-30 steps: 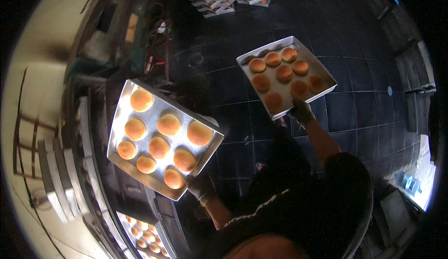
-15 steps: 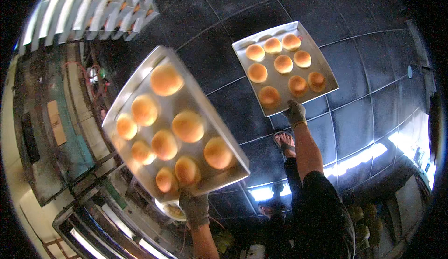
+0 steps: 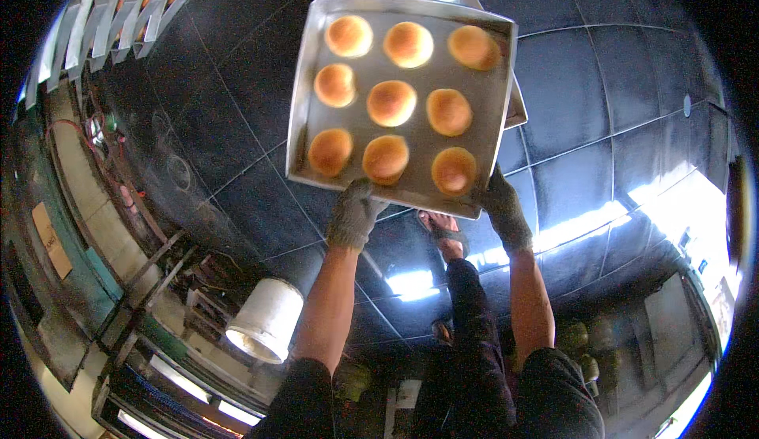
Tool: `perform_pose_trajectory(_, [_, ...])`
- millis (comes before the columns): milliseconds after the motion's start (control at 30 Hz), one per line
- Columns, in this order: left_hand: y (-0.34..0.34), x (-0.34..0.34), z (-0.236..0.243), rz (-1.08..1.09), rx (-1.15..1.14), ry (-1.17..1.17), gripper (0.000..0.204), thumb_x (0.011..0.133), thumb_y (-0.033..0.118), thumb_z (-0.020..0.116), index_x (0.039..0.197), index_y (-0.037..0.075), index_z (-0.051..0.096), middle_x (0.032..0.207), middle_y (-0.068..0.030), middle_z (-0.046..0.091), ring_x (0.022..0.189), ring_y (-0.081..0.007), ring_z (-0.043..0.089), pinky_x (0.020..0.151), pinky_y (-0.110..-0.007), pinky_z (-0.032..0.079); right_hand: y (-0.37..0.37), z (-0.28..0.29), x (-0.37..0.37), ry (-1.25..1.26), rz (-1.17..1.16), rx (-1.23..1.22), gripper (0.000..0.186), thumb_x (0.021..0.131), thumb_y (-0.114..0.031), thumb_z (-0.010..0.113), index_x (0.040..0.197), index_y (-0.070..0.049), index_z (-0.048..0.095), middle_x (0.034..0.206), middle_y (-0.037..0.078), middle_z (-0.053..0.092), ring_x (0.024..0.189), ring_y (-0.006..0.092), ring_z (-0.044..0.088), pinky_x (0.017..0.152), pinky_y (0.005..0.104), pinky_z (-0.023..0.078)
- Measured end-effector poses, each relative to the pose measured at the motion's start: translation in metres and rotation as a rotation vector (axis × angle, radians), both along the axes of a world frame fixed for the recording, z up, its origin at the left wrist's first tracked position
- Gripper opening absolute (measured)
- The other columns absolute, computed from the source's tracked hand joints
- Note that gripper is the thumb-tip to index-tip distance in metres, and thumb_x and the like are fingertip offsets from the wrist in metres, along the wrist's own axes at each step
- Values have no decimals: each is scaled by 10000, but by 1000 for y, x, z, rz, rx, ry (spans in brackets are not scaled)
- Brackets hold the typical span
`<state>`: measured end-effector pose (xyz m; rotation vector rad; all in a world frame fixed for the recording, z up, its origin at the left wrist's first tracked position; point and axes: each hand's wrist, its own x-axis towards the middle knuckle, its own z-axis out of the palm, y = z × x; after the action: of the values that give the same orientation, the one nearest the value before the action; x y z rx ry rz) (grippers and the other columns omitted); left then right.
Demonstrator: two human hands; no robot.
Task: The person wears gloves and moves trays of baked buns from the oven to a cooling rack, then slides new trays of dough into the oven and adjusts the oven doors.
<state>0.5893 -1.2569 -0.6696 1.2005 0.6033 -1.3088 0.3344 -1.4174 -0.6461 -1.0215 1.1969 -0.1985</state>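
A square metal baking tray (image 3: 403,12) of round golden buns (image 3: 391,103) hangs in front of me over the floor. My left hand (image 3: 353,216), in a grey knit glove, is closed on its near edge. My right hand (image 3: 506,211), also gloved, is at the near right corner with its fingers partly hidden. Beneath the upper tray a second metal tray (image 3: 518,107) sticks out at the far right. The upper tray covers most of it, so its buns and the right hand's grip on it are hidden.
Dark tiles make up the floor (image 3: 569,67). At the far left stands a metal rack of trays (image 3: 118,20). A white bucket (image 3: 267,316) is left of my left forearm, beside metal framework (image 3: 158,281). My sandalled foot (image 3: 444,229) shows below the trays.
The left tray has swung right and turned squarer to me, over the right tray, which half a second ago was fully visible in my right hand. My view has shifted too.
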Motion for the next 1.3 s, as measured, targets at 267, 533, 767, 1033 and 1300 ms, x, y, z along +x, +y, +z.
perform_pose_trajectory(267, [-72,-33,3,-1144,381,-633,508,920,399,570,1248,20,487,1304,-340,507,1212,-466,520,929,-510,491,-22,-101,-43,436,120,-261,419,929,-366,610,1209,-55,609,1045,196,705,964,270,690,771,374,530])
perform_pose_trajectory(533, [136,-56,39,-1140,436,-540,833,883,448,589,1511,17,251,1330,-302,491,1218,-410,531,977,-470,464,6,-113,-90,595,533,-384,569,795,-235,701,1285,0,533,1012,220,676,930,427,644,818,485,533])
perform_pose_trajectory(767, [406,-139,187,-1350,503,-651,577,904,453,546,1310,44,511,1214,-237,596,1088,-374,606,914,-468,476,110,4,-292,594,1144,-168,601,869,-447,641,1320,-58,556,1245,171,635,1163,354,591,1020,457,447])
perform_pose_trajectory(1033, [597,-336,432,-982,758,-630,290,881,186,563,1135,55,611,1043,-111,653,909,-271,642,760,-413,513,115,327,-223,698,1637,-523,368,903,-248,536,1175,-12,613,1097,200,690,914,311,707,790,416,577])
perform_pose_trajectory(1300, [724,-615,550,-326,890,-331,371,886,294,570,1163,52,622,1076,-113,683,944,-259,662,793,-397,519,322,523,0,-97,1368,-751,253,887,-171,551,1096,-45,616,628,45,552,507,198,564,472,327,454])
